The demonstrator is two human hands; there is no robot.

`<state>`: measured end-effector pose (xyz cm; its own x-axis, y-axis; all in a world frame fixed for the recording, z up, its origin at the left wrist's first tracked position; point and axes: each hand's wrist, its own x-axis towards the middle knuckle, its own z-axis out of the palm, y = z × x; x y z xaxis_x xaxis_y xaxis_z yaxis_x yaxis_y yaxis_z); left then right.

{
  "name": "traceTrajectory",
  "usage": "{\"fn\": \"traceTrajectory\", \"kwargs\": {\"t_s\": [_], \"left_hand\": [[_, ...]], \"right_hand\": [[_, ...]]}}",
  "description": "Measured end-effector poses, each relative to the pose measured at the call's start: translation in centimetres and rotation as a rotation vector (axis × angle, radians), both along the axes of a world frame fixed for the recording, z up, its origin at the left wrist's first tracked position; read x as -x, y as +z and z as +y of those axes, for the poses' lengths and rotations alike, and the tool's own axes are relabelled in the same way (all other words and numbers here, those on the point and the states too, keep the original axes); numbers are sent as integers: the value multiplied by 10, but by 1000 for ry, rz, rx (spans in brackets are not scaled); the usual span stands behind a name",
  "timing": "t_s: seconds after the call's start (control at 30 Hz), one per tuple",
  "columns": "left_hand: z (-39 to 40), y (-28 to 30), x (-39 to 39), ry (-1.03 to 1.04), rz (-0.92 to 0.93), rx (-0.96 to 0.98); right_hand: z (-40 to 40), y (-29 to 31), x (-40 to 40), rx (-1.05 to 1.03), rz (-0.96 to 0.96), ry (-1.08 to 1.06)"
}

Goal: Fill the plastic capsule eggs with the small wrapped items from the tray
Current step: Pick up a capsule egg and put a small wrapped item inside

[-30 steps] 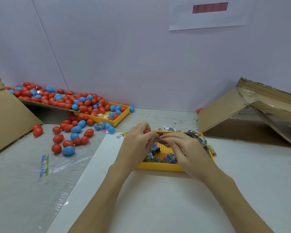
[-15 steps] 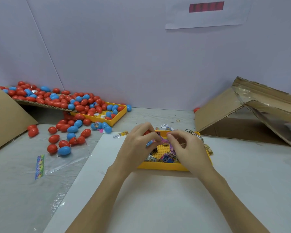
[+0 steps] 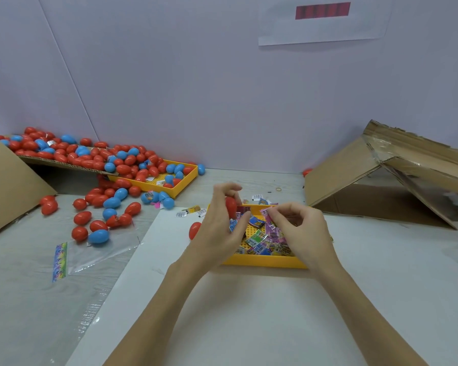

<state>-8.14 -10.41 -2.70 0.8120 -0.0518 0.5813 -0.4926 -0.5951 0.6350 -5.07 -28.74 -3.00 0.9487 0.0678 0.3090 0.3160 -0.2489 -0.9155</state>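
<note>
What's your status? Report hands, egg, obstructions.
Left hand holds a red egg half. Right hand pinches a pink wrapped item above the yellow tray. Nothing between them.

The left hand (image 3: 220,228) covers most of the red egg (image 3: 231,207) it holds and the near-left part of the yellow tray (image 3: 265,261). Print on the wrapped items (image 3: 259,240) is too small to read. The wall sign (image 3: 323,19) is cut off at the top edge.
</note>
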Motion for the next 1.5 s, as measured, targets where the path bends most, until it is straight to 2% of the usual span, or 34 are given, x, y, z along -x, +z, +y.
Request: {"fn": "traceTrajectory", "kwargs": {"t_s": [0.03,0.1,0.2,0.27,0.47,0.73,1.03,1.5], "left_hand": [[0,1,1,-32,135,97],[2,4,1,-67,278,155],[4,11,6,-142,267,189],[5,13,7,-191,283,242],[4,12,6,-146,361,309],[3,10,7,-277,418,392],[-3,5,4,-286,488,596],[-5,0,2,-200,454,517]], "right_hand": [[0,0,0,7,-8,-26],[0,-1,-1,-67,53,-15],[3,1,1,-297,212,60],[2,0,2,-340,226,85],[2,0,2,-285,156,88],[1,4,4,-301,194,137],[2,2,3,-275,87,8],[5,0,7,-130,-26,-5]]}}
